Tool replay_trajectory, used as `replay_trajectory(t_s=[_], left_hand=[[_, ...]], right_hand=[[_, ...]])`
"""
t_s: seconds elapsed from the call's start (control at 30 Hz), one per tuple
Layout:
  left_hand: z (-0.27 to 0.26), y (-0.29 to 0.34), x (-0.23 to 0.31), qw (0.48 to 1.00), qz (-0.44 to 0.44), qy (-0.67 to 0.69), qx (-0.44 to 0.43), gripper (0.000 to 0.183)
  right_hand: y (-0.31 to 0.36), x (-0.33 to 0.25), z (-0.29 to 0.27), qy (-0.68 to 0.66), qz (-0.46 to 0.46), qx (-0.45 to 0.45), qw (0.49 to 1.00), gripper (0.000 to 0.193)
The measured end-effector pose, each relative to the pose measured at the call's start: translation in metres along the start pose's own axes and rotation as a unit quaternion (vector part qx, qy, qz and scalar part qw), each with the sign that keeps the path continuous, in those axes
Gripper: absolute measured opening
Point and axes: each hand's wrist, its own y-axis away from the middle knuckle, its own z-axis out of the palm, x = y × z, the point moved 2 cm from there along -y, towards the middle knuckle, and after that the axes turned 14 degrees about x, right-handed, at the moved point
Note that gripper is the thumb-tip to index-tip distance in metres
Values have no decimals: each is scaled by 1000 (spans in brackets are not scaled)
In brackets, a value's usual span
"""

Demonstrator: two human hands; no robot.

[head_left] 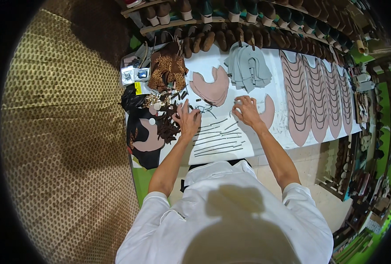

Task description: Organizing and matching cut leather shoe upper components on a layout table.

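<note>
My left hand point(187, 119) is over the white tabletop with its fingers spread, beside a heap of dark brown strips point(168, 125). Right of its fingertips lies a small loose tangle of thin dark strips point(203, 108). My right hand point(247, 111) hovers or rests next to a pink curved cut piece point(268, 112), its fingers bent and apart; I see nothing held in it. Between my forearms, several thin dark strips point(217, 143) lie in rough rows. Beyond the hands sits a stack of pink U-shaped pieces point(211, 90).
Grey cut pieces point(248, 68) are stacked at the back. Pink panels with dark curved edges point(297, 101) cover the table's right. Leopard-print material point(167, 70), a black bag point(133, 97) and another pink piece point(149, 137) lie left. Shelves of shoe lasts point(235, 17) stand behind.
</note>
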Motion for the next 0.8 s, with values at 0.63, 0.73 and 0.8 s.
replay_trajectory(t_s=[0.63,0.73,0.8], left_hand=[[17,6,62,994,62,73,-57,6],[37,15,96,990,73,91,-83,7],[49,18,109,987,76,97,-106,8]], right_hand=[[7,0,7,-78,94,60,991,21],[28,13,-2,-76,144,84,983,22],[41,21,-10,-73,170,106,977,22]])
